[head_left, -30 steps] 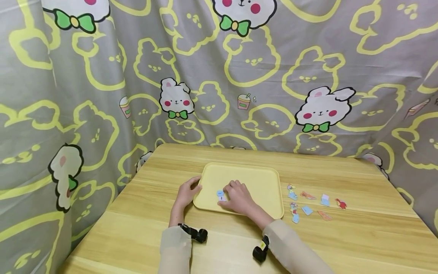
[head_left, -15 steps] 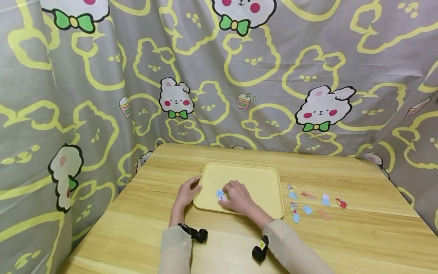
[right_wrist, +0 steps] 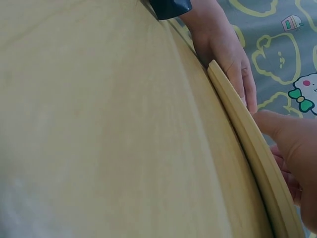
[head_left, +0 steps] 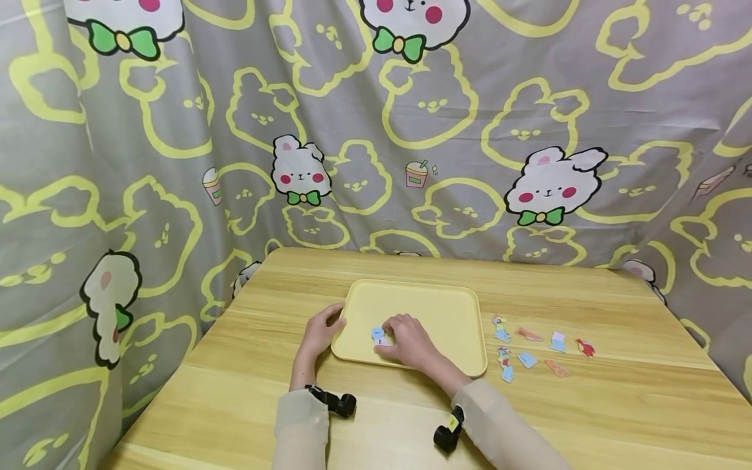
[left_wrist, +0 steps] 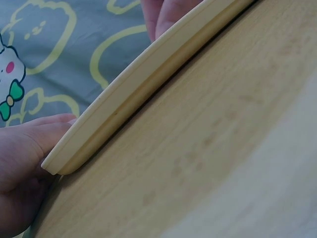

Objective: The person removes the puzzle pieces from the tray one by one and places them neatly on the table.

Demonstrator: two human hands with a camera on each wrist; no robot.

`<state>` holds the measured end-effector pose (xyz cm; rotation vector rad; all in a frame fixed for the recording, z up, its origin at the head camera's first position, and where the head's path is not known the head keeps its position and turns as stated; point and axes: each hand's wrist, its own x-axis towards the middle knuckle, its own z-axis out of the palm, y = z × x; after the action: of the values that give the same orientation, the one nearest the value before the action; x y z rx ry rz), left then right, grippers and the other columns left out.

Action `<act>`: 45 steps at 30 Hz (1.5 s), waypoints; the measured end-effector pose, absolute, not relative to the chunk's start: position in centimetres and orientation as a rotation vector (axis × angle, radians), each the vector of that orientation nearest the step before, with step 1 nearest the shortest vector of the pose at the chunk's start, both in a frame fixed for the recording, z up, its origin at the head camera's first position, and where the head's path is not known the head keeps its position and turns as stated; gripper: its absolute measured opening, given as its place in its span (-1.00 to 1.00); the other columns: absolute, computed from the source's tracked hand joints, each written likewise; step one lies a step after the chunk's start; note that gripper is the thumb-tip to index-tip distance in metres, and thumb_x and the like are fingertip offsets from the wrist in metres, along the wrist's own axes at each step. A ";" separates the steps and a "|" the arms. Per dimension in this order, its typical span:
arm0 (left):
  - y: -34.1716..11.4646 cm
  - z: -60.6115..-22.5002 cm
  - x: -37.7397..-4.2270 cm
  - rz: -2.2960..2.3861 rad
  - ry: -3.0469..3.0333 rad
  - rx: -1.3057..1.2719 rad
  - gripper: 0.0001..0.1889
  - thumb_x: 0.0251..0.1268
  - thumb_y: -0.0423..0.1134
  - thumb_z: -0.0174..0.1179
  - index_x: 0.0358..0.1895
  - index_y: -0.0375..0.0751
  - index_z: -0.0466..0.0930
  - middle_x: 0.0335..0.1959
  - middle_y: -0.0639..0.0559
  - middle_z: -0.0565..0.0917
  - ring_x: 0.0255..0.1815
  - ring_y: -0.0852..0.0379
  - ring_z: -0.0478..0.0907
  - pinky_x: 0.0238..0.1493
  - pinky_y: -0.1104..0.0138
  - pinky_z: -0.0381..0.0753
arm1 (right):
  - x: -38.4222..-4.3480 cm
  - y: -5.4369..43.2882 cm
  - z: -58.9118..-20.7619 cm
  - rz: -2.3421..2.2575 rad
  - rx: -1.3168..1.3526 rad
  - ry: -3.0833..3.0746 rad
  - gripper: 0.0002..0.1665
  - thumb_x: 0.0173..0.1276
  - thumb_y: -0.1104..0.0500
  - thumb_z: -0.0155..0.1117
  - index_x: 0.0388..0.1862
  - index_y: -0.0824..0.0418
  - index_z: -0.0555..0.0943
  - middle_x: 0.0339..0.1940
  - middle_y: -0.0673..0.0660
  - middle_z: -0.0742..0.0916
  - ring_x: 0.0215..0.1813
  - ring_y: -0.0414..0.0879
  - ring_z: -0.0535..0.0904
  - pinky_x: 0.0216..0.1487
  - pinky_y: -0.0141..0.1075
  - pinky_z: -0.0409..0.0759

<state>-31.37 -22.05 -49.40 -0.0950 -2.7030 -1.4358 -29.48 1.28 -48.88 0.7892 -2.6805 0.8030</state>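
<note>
On the table (head_left: pixel 247 365) the tray (head_left: pixel 435 307) sits centrally, one puzzle piece (head_left: pixel 378 335) in its near-left corner, loose pieces (head_left: pixel 529 346) scattered to its right.

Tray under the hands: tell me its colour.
The flat rectangular plastic tray is pale yellow, plainest in the head view.

Tray (head_left: pixel 446 307) far half bare; loose puzzle pieces (head_left: pixel 529 346) crowd table (head_left: pixel 587 405) right of it; curtain (head_left: pixel 376 130) walls rear.
</note>
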 end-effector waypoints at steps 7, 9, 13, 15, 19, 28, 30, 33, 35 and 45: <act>-22.1 -49.5 -31.3 -1.426 -2.709 -0.100 -0.52 0.43 -0.23 0.15 0.39 -0.11 0.42 0.41 -0.19 0.44 0.48 -0.23 0.28 0.51 -0.06 0.28 | -29.4 1.4 -48.7 0.975 0.769 -2.665 -0.48 0.09 -0.08 0.53 -0.11 0.25 0.68 -0.34 0.01 0.68 -0.26 -0.21 0.48 -0.19 -0.33 0.52; -22.1 -49.5 -31.3 -1.424 -2.712 -0.100 -0.52 0.43 -0.23 0.14 0.39 -0.11 0.42 0.41 -0.19 0.43 0.48 -0.23 0.28 0.51 -0.06 0.28 | -29.3 1.4 -48.6 1.026 0.770 -2.650 -0.49 0.10 -0.06 0.52 -0.11 0.27 0.68 -0.34 0.02 0.68 -0.26 -0.19 0.49 -0.20 -0.35 0.53; -22.0 -49.4 -31.2 -1.428 -2.716 -0.097 -0.51 0.43 -0.22 0.14 0.39 -0.10 0.41 0.42 -0.19 0.42 0.49 -0.23 0.27 0.51 -0.07 0.27 | -29.1 1.3 -48.3 1.107 0.758 -2.621 -0.52 0.12 -0.02 0.52 -0.12 0.29 0.68 -0.33 0.04 0.69 -0.29 -0.16 0.49 -0.26 -0.40 0.50; -22.0 -49.4 -31.2 -1.432 -2.714 -0.093 -0.51 0.43 -0.22 0.14 0.39 -0.10 0.41 0.42 -0.19 0.43 0.49 -0.23 0.27 0.51 -0.06 0.27 | -29.0 1.3 -48.3 1.144 0.742 -2.612 -0.54 0.12 -0.01 0.52 -0.13 0.28 0.68 -0.33 0.04 0.69 -0.30 -0.16 0.48 -0.27 -0.43 0.47; -22.0 -49.4 -31.2 -1.435 -2.708 -0.092 -0.51 0.42 -0.23 0.15 0.39 -0.11 0.42 0.42 -0.20 0.43 0.49 -0.23 0.27 0.52 -0.06 0.27 | -28.9 1.4 -48.3 1.234 0.713 -2.601 -0.60 0.15 0.02 0.50 -0.14 0.26 0.67 -0.33 0.03 0.67 -0.31 -0.17 0.46 -0.30 -0.46 0.44; -22.0 -49.5 -31.4 -1.422 -2.713 -0.100 -0.51 0.42 -0.22 0.15 0.39 -0.11 0.42 0.41 -0.19 0.43 0.49 -0.22 0.27 0.53 -0.06 0.25 | -28.7 1.7 -48.3 1.333 0.655 -2.584 -0.61 0.17 0.03 0.48 -0.12 0.25 0.67 -0.31 0.05 0.68 -0.31 -0.17 0.44 -0.30 -0.46 0.42; -22.0 -49.5 -31.3 -1.414 -2.715 -0.104 -0.51 0.42 -0.23 0.15 0.39 -0.12 0.42 0.41 -0.19 0.43 0.49 -0.23 0.27 0.53 -0.06 0.25 | -28.6 1.8 -48.3 1.347 0.647 -2.585 -0.60 0.17 0.03 0.48 -0.12 0.25 0.67 -0.30 0.06 0.68 -0.31 -0.17 0.44 -0.31 -0.46 0.41; -22.0 -49.4 -31.3 -1.410 -2.718 -0.104 -0.51 0.42 -0.24 0.15 0.38 -0.13 0.42 0.41 -0.20 0.43 0.48 -0.23 0.27 0.53 -0.06 0.25 | -28.6 2.1 -48.2 1.353 0.636 -2.590 -0.60 0.16 0.03 0.49 -0.12 0.25 0.66 -0.31 0.05 0.67 -0.32 -0.18 0.43 -0.31 -0.47 0.41; -22.0 -49.4 -31.3 -1.409 -2.718 -0.101 -0.51 0.42 -0.24 0.15 0.39 -0.13 0.42 0.41 -0.20 0.43 0.48 -0.23 0.28 0.53 -0.06 0.25 | -28.6 2.4 -48.2 1.356 0.626 -2.591 -0.60 0.16 0.03 0.49 -0.12 0.25 0.66 -0.31 0.04 0.66 -0.32 -0.18 0.43 -0.32 -0.47 0.41; -22.0 -49.4 -31.3 -1.423 -2.716 -0.083 -0.51 0.42 -0.24 0.15 0.39 -0.14 0.42 0.41 -0.20 0.43 0.49 -0.23 0.27 0.53 -0.05 0.25 | -28.6 3.7 -48.3 1.339 0.580 -2.586 -0.60 0.14 0.05 0.51 -0.13 0.24 0.67 -0.33 0.01 0.66 -0.32 -0.17 0.43 -0.32 -0.46 0.41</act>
<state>-31.34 -21.96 -49.43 -0.0835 -2.7158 -1.4227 -28.60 3.70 -48.28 0.5800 -2.5857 1.3385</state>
